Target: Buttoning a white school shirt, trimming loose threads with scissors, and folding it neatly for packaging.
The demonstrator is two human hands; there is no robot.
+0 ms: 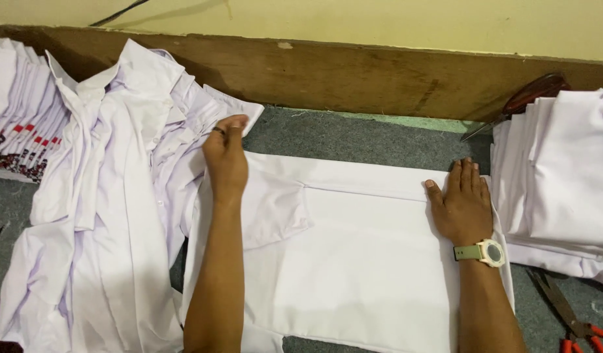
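A white shirt point(353, 261) lies spread flat on the grey table surface point(353, 137), its sleeve folded across the body. My left hand point(226, 157) pinches the shirt's fabric at its upper left corner, beside a pile of white shirts point(105, 209). My right hand point(463, 202), with a pale green wristwatch point(484, 252) on the wrist, lies flat with fingers together, pressing down the shirt's right edge.
A stack of folded white garments point(563, 176) sits at the right, with dark-handled scissors point(517, 104) behind it. Red-handled scissors point(572, 317) lie at the lower right. More folded white pieces with red marks point(20, 124) are at the far left. A wooden board point(353, 75) backs the table.
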